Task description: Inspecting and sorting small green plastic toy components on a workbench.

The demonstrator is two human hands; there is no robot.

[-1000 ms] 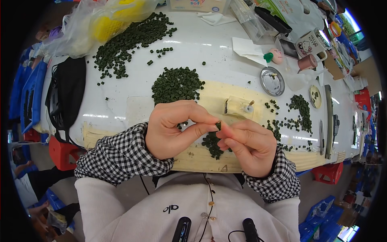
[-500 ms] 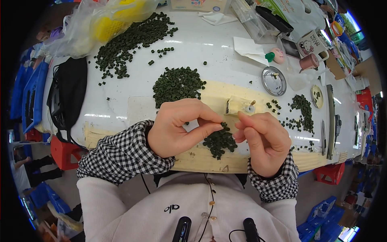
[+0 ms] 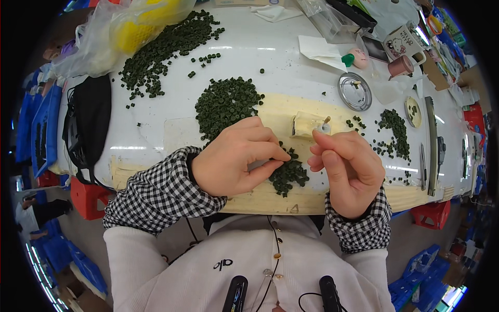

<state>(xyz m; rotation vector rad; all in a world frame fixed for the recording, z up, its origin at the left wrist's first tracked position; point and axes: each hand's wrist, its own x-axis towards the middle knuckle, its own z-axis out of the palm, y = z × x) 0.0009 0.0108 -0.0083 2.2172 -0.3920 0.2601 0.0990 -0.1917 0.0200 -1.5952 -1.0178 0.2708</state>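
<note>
1. The left hand [image 3: 236, 158], at the centre of the frame, has its fingertips pinched together beside a small heap of dark green pellets [image 3: 288, 171]; what they clamp is too small to tell
2. The right hand [image 3: 345, 166], just right of it, pinches a small white piece [image 3: 324, 128] between thumb and forefinger
3. A larger pellet pile [image 3: 226, 104] lies above on the white table [image 3: 291, 62]

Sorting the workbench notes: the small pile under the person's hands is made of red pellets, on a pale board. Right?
Not quite. In the head view the pile between the left hand and right hand is dark green pellets, not red; it does lie on the pale board.
</note>
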